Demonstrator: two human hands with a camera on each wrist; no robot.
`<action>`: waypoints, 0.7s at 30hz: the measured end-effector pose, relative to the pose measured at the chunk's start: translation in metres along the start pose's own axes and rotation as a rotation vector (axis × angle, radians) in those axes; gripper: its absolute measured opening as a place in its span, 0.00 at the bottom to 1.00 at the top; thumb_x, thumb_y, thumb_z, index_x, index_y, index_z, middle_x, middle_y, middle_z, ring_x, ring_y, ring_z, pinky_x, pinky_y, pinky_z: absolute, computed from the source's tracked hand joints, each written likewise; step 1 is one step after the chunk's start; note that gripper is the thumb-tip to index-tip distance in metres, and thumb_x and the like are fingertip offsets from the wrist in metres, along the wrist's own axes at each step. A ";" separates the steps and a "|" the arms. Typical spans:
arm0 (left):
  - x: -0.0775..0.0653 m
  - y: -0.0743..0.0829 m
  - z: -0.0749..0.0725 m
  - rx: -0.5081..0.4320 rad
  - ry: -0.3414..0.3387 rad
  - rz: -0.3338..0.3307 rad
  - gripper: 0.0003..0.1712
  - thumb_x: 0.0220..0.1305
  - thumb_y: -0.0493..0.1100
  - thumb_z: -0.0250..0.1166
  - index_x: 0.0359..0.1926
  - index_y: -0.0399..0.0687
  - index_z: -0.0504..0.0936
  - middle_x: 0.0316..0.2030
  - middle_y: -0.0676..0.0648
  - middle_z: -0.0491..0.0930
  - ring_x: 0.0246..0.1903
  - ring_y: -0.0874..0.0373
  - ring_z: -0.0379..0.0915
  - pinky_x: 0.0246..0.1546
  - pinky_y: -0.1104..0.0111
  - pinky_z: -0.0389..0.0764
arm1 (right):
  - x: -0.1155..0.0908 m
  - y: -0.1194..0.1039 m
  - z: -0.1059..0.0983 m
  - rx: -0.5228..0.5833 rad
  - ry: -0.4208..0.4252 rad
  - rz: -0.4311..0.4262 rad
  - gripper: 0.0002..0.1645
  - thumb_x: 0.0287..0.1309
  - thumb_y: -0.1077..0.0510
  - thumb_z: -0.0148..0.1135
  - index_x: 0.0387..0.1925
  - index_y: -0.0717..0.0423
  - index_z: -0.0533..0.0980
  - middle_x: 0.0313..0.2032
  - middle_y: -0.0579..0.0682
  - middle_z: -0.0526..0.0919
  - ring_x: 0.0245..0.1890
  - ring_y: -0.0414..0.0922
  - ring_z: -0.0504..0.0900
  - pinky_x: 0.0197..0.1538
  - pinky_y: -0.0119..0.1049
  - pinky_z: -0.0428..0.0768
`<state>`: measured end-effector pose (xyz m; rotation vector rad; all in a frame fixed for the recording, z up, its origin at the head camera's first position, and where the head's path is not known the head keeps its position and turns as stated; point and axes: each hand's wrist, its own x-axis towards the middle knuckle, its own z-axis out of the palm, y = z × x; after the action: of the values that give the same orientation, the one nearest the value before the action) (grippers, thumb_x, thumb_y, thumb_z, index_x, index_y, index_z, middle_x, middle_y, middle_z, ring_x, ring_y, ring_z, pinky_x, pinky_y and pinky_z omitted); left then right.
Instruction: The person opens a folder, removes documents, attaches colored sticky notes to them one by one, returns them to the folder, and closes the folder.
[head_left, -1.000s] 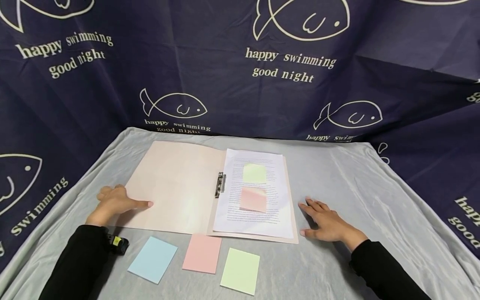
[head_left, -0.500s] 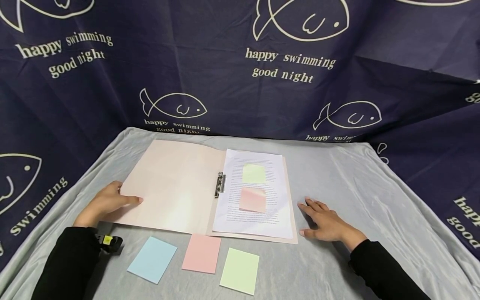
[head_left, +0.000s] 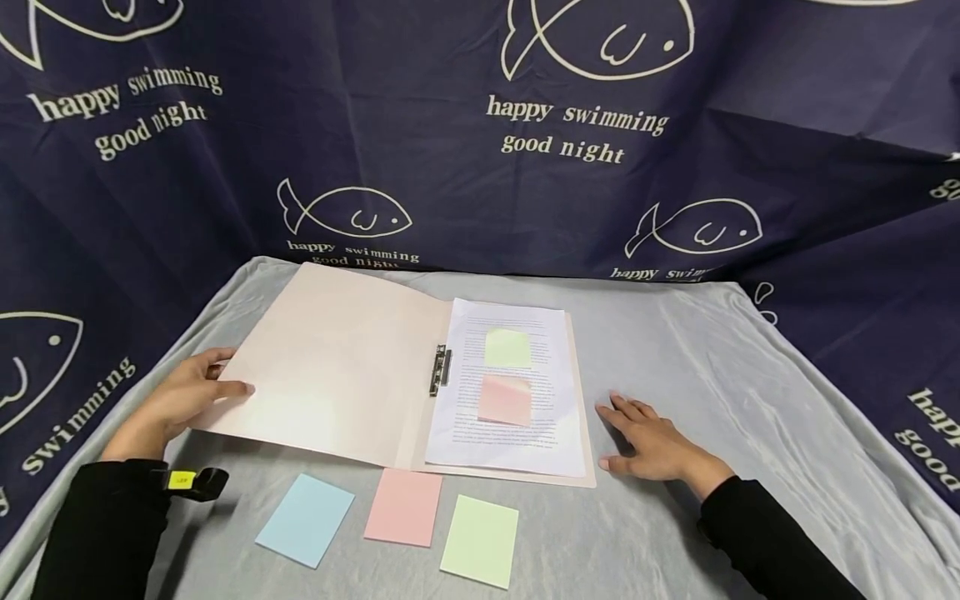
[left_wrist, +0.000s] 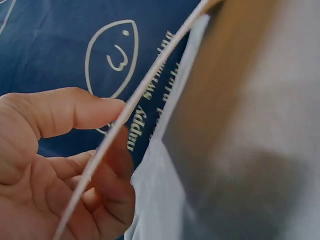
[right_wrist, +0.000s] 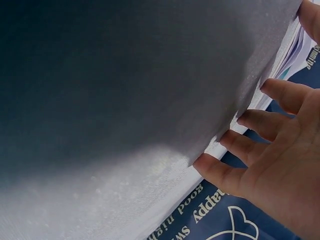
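A pale pink folder (head_left: 322,367) lies spread open, its left cover raised off the table at the outer edge. My left hand (head_left: 187,390) pinches that edge, thumb on the inner face; in the left wrist view the cover (left_wrist: 135,97) runs edge-on between thumb and curled fingers. Printed sheets (head_left: 465,446) lie on the folder's right side beside a metal clip (head_left: 440,371). On the top sheet are a green sticky note (head_left: 507,347) and a pink sticky note (head_left: 506,400). My right hand (head_left: 652,442) rests on the table right of the folder, fingers spread, holding nothing.
In front of the folder lie a blue sticky pad (head_left: 305,521), a pink sticky pad (head_left: 403,508) and a green sticky pad (head_left: 480,542). A grey-blue cloth (head_left: 675,350) covers the table. Behind hangs a dark blue curtain (head_left: 465,208) with fish drawings.
My left hand has moved left to the cover's outer edge and gripped it, and the cover has lifted off the table. My right hand stays in place.
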<state>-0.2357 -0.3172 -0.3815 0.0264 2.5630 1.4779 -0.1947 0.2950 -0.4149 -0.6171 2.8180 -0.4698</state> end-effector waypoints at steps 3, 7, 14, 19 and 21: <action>-0.002 -0.003 -0.004 -0.293 -0.042 0.064 0.30 0.58 0.30 0.61 0.60 0.51 0.64 0.35 0.51 0.80 0.28 0.58 0.78 0.26 0.66 0.79 | 0.000 0.000 -0.001 0.001 -0.004 0.001 0.48 0.51 0.40 0.63 0.66 0.61 0.60 0.66 0.67 0.53 0.63 0.68 0.50 0.49 0.72 0.55; -0.009 0.011 -0.007 -0.621 -0.215 0.218 0.30 0.62 0.22 0.45 0.55 0.57 0.72 0.39 0.48 0.81 0.30 0.54 0.80 0.26 0.66 0.79 | -0.001 -0.001 -0.001 0.001 -0.007 0.002 0.48 0.51 0.40 0.63 0.66 0.61 0.60 0.66 0.67 0.53 0.63 0.68 0.50 0.49 0.73 0.55; -0.009 0.030 0.007 -1.153 -0.554 0.407 0.31 0.69 0.26 0.26 0.64 0.40 0.67 0.51 0.38 0.75 0.43 0.47 0.77 0.38 0.61 0.78 | 0.000 -0.001 -0.001 -0.008 -0.009 -0.001 0.48 0.52 0.39 0.63 0.66 0.61 0.60 0.66 0.67 0.53 0.63 0.68 0.50 0.48 0.73 0.55; -0.003 0.035 0.031 -1.523 -0.757 0.519 0.34 0.74 0.46 0.21 0.58 0.27 0.67 0.50 0.32 0.74 0.47 0.42 0.72 0.50 0.54 0.69 | 0.000 -0.001 -0.001 -0.008 -0.010 0.004 0.48 0.51 0.39 0.63 0.66 0.61 0.60 0.66 0.67 0.53 0.63 0.69 0.50 0.48 0.73 0.55; -0.002 0.036 0.041 -1.577 -0.781 0.537 0.37 0.74 0.52 0.22 0.57 0.29 0.68 0.49 0.33 0.75 0.49 0.42 0.71 0.52 0.54 0.66 | 0.000 0.000 -0.001 -0.007 -0.010 0.008 0.48 0.51 0.39 0.63 0.67 0.61 0.60 0.66 0.67 0.52 0.63 0.69 0.50 0.48 0.73 0.54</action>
<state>-0.2295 -0.2644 -0.3701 0.8534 0.4127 2.4880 -0.1945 0.2951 -0.4142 -0.6080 2.8125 -0.4538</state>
